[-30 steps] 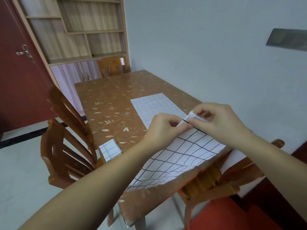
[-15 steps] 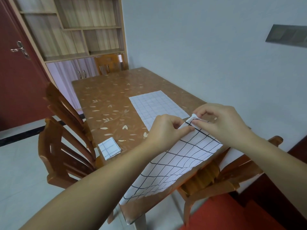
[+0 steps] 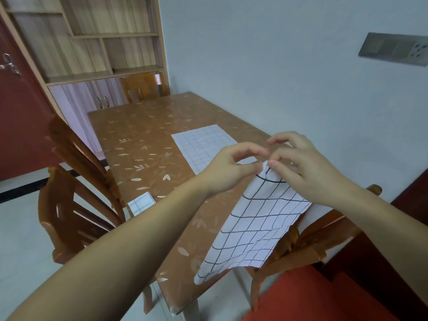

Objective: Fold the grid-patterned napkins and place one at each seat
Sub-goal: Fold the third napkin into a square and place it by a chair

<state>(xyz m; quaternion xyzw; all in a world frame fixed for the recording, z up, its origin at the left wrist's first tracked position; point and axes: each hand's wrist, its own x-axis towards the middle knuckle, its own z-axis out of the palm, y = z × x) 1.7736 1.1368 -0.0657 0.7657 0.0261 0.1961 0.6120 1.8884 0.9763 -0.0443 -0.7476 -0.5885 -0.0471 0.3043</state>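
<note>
A white napkin with a black grid (image 3: 252,223) hangs lifted above the near end of the brown leaf-print table (image 3: 143,144). My left hand (image 3: 229,170) and my right hand (image 3: 303,167) pinch its top edge together, thumbs and forefingers almost touching. Its lower corner droops past the table's near edge. A second napkin (image 3: 201,144) lies flat and unfolded in the middle of the table. A small folded napkin (image 3: 141,202) sits at the left edge, by the left chairs.
Two wooden chairs (image 3: 76,195) stand along the table's left side, one chair (image 3: 143,86) at the far end, and another (image 3: 324,237) on the right under my right arm. A pale wall runs close along the table's right side. A shelf cabinet and red door stand behind.
Both hands have raised the grid napkin higher and drawn its top edge together; the sheet hangs narrower and more upright than before. The camera view shifted slightly.
</note>
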